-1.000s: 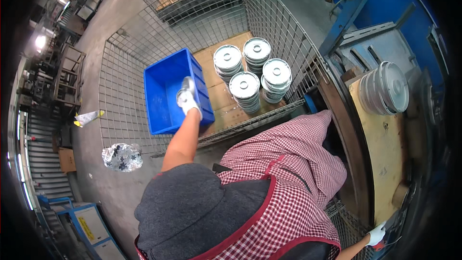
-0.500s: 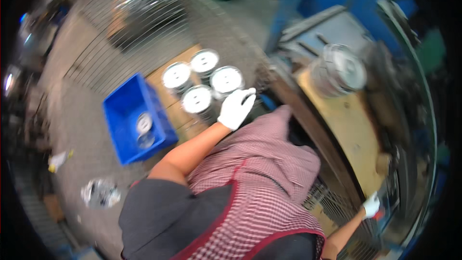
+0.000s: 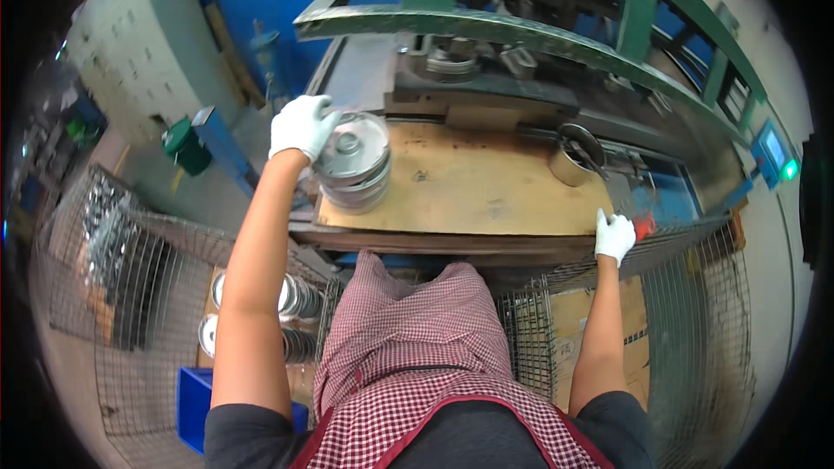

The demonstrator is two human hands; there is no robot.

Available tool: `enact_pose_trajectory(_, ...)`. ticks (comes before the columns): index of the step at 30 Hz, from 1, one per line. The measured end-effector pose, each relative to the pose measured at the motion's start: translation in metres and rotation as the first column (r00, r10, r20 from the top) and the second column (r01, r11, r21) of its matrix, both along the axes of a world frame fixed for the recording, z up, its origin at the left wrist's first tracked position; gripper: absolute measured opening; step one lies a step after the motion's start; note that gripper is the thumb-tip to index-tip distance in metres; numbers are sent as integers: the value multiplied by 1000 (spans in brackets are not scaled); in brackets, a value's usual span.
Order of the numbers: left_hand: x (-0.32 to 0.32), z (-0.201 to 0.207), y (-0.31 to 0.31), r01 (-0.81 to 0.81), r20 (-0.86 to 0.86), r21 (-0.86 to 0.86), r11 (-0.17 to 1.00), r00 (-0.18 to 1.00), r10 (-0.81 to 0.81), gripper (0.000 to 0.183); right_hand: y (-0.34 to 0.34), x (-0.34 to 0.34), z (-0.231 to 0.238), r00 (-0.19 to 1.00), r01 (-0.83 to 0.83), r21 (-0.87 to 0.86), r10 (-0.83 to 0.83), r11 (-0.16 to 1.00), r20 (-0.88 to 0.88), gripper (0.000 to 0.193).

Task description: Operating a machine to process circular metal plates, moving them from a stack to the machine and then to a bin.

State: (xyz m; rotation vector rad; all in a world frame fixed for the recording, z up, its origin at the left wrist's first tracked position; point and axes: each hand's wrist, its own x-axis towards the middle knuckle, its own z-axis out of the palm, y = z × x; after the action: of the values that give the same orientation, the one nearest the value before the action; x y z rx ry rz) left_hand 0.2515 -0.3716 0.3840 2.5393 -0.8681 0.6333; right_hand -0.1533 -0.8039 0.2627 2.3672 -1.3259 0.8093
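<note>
My left hand (image 3: 301, 128), in a white glove, reaches to a stack of round silver metal discs (image 3: 354, 165) with raised centres. Its fingers are a little apart at the left rim of the top disc, not closed around it. The stack stands at the left end of a tan board (image 3: 486, 178) on the machine's bench. On the right, my white-gloved right hand (image 3: 614, 238) rests by the board's near right corner, thumb apart from the fingers. Just beside it is a red object (image 3: 644, 226), its kind unclear. A metal cup (image 3: 573, 156) with something dark inside stands behind that hand.
A green machine frame (image 3: 521, 32) spans the back above the bench. Wire mesh (image 3: 695, 321) runs along both sides of me. At lower left are more disc stacks (image 3: 300, 297) and a blue bin (image 3: 193, 408), partly behind my arm. A small control screen (image 3: 773, 148) stands far right.
My view has swung from the floor stacks at left to face the bench. My left hand has moved from above those stacks to the disc stack on the board. My right hand remains near the board's corner.
</note>
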Motion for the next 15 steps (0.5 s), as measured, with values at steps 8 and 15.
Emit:
enact_pose_trajectory(8, 25, 14, -25, -39, -274, 370, 928, 950, 148, 41, 4, -6, 3, 999, 8, 13, -8, 1000, 36, 42)
enact_pose_trajectory(15, -16, 6, -2, -146, -370, 311, 939, 892, 261, 33, 2, -3, 2, 998, 13, -55, -9, 998, 61, 41)
